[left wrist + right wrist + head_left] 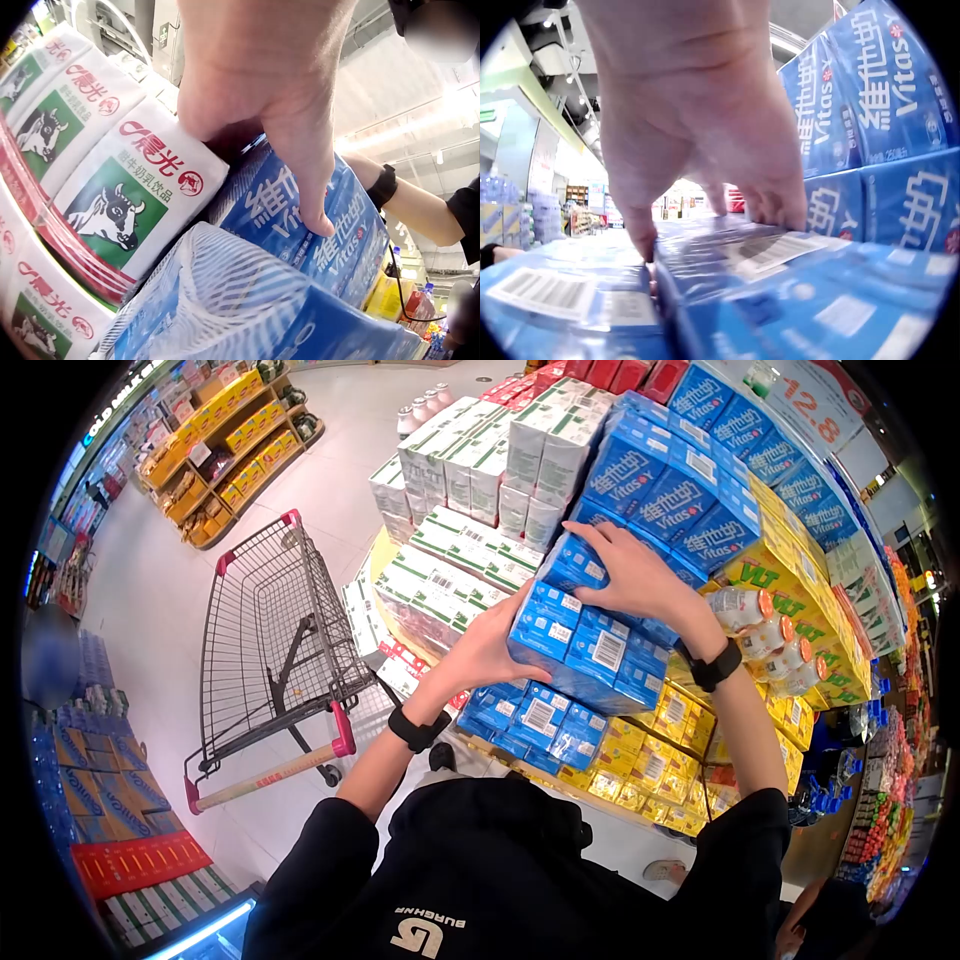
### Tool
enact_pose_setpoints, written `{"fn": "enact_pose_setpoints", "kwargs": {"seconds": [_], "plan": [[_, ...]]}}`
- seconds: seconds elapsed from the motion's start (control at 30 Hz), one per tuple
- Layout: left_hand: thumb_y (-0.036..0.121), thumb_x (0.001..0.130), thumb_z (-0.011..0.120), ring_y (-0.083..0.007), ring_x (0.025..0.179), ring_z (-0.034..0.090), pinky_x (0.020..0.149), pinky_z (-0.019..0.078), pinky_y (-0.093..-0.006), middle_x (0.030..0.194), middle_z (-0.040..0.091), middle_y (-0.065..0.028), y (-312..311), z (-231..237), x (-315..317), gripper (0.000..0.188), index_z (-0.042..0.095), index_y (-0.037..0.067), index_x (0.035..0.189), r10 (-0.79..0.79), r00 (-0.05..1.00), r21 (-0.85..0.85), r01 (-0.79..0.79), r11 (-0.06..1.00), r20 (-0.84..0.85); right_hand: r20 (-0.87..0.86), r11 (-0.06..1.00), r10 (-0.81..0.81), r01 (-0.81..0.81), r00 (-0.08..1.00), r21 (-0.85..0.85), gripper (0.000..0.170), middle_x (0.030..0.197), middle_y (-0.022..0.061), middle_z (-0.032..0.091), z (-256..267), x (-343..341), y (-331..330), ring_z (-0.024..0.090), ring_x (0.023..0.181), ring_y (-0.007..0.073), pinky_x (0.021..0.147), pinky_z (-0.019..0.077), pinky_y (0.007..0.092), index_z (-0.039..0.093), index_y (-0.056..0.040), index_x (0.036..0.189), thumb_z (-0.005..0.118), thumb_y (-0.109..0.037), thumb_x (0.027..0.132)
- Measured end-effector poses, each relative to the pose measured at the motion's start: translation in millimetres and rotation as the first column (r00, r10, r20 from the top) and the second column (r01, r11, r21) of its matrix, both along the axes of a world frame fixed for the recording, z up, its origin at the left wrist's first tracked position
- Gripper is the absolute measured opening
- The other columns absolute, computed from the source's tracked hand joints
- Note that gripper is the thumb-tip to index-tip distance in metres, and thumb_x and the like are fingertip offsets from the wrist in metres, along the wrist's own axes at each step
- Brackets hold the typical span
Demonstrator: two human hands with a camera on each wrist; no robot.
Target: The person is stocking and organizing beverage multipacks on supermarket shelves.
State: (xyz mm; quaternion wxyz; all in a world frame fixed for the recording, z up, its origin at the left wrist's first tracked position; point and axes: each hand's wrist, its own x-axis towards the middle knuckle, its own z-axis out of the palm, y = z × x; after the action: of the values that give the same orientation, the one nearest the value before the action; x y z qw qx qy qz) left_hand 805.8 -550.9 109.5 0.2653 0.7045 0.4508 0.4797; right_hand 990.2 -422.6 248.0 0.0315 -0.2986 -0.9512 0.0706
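Observation:
My left hand (490,645) grips the left end of a shrink-wrapped pack of blue Vitasoy drink cartons (605,650). Its thumb lies along the printed front in the left wrist view; the other fingers are mostly hidden behind the end. Just behind is a second blue carton pack (572,565), which my right hand (640,575) straddles. In the right wrist view, the right thumb (641,232) dips into the gap between the two packs, while its curled fingers hold the far side of the second one. More blue carton packs (535,720) lie below the front pack.
White and green milk cartons (450,575) stack up on the left, and taller blue cartons (690,500) behind. Yellow carton packs (650,760) fill the lower right, with small orange-capped bottles (770,635) near my right wrist. A shopping cart (275,650) stands at the left.

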Motion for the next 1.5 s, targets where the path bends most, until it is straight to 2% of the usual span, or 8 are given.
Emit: {"fn": "enact_pose_setpoints", "kwargs": {"seconds": [0.17,0.4,0.53,0.77,0.93,1.3,1.43,1.5], "plan": [[0.033,0.057,0.095,-0.041,0.127,0.054,0.106,0.0449,-0.0417,0.139,0.051,-0.0279,3,-1,-3,0.124,0.025,-0.003,0.153,0.0,1.0,0.103,0.0,0.995,0.004,0.163,0.999,0.011,-0.003,0.987,-0.048,0.086,0.127,0.0246,0.052,17,-11,3,0.054,0.119,0.0415,0.101,0.047,0.0459,0.039,-0.0145,0.149,0.077,-0.03,0.073],[0.039,0.059,0.093,-0.0424,0.123,0.055,0.104,0.0455,-0.043,0.135,0.054,-0.0287,6,-2,-8,0.122,0.026,-0.004,0.152,-0.017,1.0,0.099,0.018,0.995,-0.007,0.176,0.983,0.18,-0.182,0.968,-0.003,0.084,0.119,0.0238,0.055,16,-10,17,0.055,0.114,0.041,0.098,0.0476,0.0446,0.047,-0.014,0.145,0.08,-0.029,0.07],[0.04,0.06,0.092,-0.0444,0.124,0.053,0.106,0.0418,-0.0443,0.132,0.053,-0.0313,4,-1,-9,0.123,0.024,-0.008,0.15,0.012,0.998,0.131,-0.004,0.991,-0.065,0.269,0.992,0.128,-0.119,0.955,-0.049,0.082,0.117,0.0225,0.056,27,-21,12,0.055,0.113,0.0398,0.097,0.0473,0.0444,0.046,-0.013,0.147,0.079,-0.027,0.073],[0.049,0.06,0.092,-0.0407,0.134,0.045,0.113,0.0355,-0.0469,0.148,0.041,-0.0255,7,-3,-6,0.125,0.025,-0.006,0.151,0.022,0.996,0.103,-0.013,0.995,-0.084,0.037,0.997,0.08,-0.079,0.996,-0.024,0.085,0.143,0.0282,0.044,19,9,-12,0.046,0.132,0.0411,0.109,0.0407,0.0449,0.032,-0.0122,0.154,0.073,-0.034,0.084],[0.038,0.058,0.095,-0.0387,0.139,0.041,0.113,0.0382,-0.0455,0.157,0.033,-0.0216,10,0,-4,0.129,0.02,0.0,0.155,-0.046,0.999,0.079,0.046,0.996,-0.003,0.142,0.992,-0.126,0.121,0.982,0.046,0.074,0.142,0.029,0.046,22,48,-35,0.046,0.131,0.0435,0.109,0.0399,0.0473,0.033,-0.0084,0.152,0.067,-0.031,0.091],[0.029,0.06,0.094,-0.0392,0.143,0.035,0.116,0.0341,-0.0437,0.158,0.029,-0.0248,7,9,1,0.128,0.014,-0.001,0.156,-0.068,0.996,-0.086,0.062,0.994,-0.063,-0.089,0.977,-0.037,0.055,0.995,0.206,0.068,0.149,0.0281,0.039,-16,73,-53,0.04,0.135,0.0463,0.111,0.0366,0.0497,0.035,-0.0052,0.151,0.062,-0.034,0.096],[0.023,0.062,0.094,-0.0374,0.145,0.032,0.117,0.0318,-0.0422,0.156,0.028,-0.0287,-4,22,-6,0.13,0.008,-0.001,0.156,-0.089,0.996,-0.102,0.091,0.991,0.024,-0.29,0.988,-0.154,0.156,0.945,-0.015,0.081,0.156,0.025,0.028,2,99,-107,0.033,0.142,0.0432,0.115,0.0329,0.0497,0.033,-0.0062,0.152,0.072,-0.037,0.088],[0.021,0.061,0.095,-0.0365,0.144,0.035,0.117,0.0324,-0.0418,0.155,0.03,-0.0282,-1,26,-8,0.132,0.006,-0.001,0.156,-0.103,0.993,-0.117,0.096,0.988,-0.052,-0.286,0.979,-0.203,0.202,0.936,-0.035,0.094,0.159,0.0244,0.024,-17,116,-123,0.029,0.145,0.0419,0.116,0.0323,0.0485,0.027,-0.0064,0.154,0.08,-0.035,0.082]]}}
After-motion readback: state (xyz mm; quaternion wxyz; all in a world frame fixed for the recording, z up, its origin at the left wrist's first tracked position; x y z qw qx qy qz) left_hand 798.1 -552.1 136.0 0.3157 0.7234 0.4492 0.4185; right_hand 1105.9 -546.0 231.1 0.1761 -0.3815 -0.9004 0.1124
